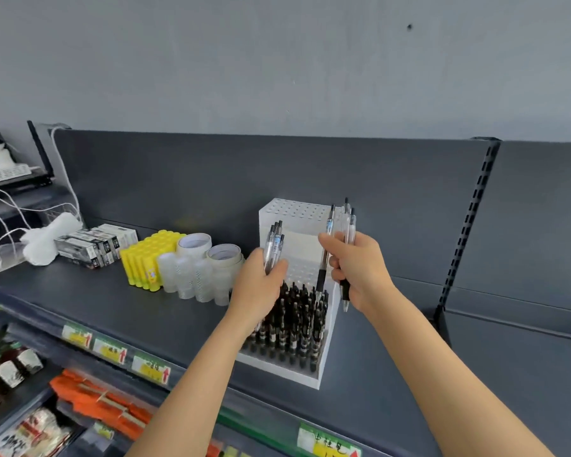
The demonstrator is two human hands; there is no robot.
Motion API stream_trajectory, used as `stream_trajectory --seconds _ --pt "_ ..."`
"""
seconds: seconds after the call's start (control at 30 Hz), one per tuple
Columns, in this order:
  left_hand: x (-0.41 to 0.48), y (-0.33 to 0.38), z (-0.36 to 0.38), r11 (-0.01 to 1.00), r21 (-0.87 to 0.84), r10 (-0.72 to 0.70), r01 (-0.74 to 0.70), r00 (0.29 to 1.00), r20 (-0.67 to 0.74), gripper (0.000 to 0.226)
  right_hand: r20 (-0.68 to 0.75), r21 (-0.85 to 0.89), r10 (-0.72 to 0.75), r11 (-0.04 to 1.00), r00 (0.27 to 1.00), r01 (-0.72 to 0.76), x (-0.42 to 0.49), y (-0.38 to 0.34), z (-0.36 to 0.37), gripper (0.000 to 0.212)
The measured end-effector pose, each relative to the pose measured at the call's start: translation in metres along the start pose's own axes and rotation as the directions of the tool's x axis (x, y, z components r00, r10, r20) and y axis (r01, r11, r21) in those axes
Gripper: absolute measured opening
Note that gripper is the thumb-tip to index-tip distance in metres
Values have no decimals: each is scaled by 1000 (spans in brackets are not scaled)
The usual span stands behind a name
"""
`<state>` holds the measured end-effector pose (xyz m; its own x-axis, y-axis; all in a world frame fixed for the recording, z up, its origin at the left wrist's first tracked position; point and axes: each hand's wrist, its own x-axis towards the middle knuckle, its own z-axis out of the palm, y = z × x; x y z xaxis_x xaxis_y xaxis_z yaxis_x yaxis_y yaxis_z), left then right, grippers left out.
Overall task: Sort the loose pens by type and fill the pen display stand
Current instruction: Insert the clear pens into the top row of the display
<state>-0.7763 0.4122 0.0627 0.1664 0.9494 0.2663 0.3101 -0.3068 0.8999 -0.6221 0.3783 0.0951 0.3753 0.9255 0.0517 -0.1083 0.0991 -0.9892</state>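
Observation:
A white stepped pen display stand point(297, 239) sits on the dark shelf. Its lowest tier is packed with several dark pens point(294, 324); the upper tiers show bare holes. My left hand point(257, 288) grips a small bunch of clear pens point(274, 245), caps pointing up, just left of the stand. My right hand point(360, 272) holds several clear pens with black grips point(346, 232) above the stand's right side. One of those pens point(323, 258) is pinched by the fingertips, its tip pointing down over the middle tier.
Left of the stand are rolls of tape point(208, 268), yellow glue sticks point(149, 258), boxed items point(93, 245) and a white bag point(47, 242). The shelf's back panel point(409, 192) rises behind. Price tags point(112, 351) line the shelf's front edge above lower shelves of goods.

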Motion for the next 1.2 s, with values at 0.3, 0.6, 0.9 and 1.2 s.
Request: stream_trajectory --seconds 0.3,0.6,0.9,1.2 --pt "87 -13 -42 991 -59 109 -118 983 -151 22 20 -263 -188 946 982 187 75 -14 48 26" --pt "146 -53 -50 973 -231 9 -16 1000 -29 16 -77 -457 -301 858 951 234 110 -3 88 14" --pt "163 -88 -49 969 -248 58 2 971 231 13 -142 -725 -320 678 937 122 107 6 114 22" --pt "156 -105 -60 935 -341 2 98 959 282 12 -122 -864 -228 503 966 9 114 26 135 23"
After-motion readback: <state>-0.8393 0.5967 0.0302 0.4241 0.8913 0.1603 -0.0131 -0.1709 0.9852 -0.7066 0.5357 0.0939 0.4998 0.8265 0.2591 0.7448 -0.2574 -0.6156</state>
